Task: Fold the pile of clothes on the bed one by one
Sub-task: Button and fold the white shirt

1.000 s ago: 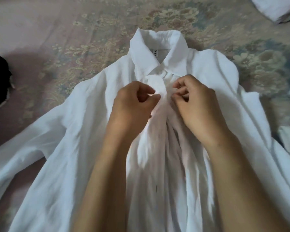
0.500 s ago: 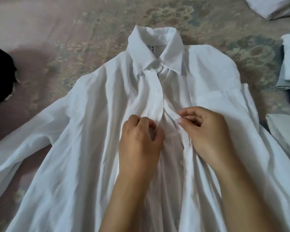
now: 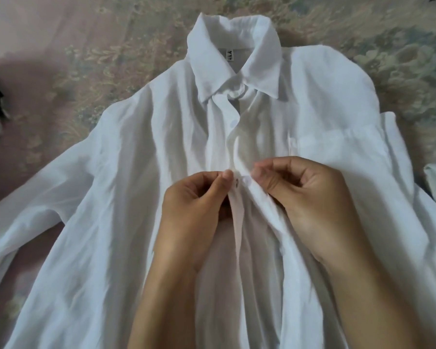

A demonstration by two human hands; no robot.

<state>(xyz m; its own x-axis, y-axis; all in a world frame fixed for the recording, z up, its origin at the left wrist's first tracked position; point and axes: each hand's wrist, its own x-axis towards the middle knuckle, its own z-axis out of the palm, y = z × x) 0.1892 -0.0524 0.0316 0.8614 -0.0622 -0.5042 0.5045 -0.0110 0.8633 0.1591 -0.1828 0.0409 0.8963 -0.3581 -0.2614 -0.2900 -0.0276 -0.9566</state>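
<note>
one white shirt (image 3: 141, 197), two hands (image 3: 194, 205)

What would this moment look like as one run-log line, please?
step: buttoning shirt | left hand: pinches placket | right hand: pinches button edge | shirt: flat, unfolded

White shirt (image 3: 141, 187) flat on bed, collar up, front part-buttoned.

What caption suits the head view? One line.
Both hands, left hand and right hand, pinch the white shirt placket.
</note>
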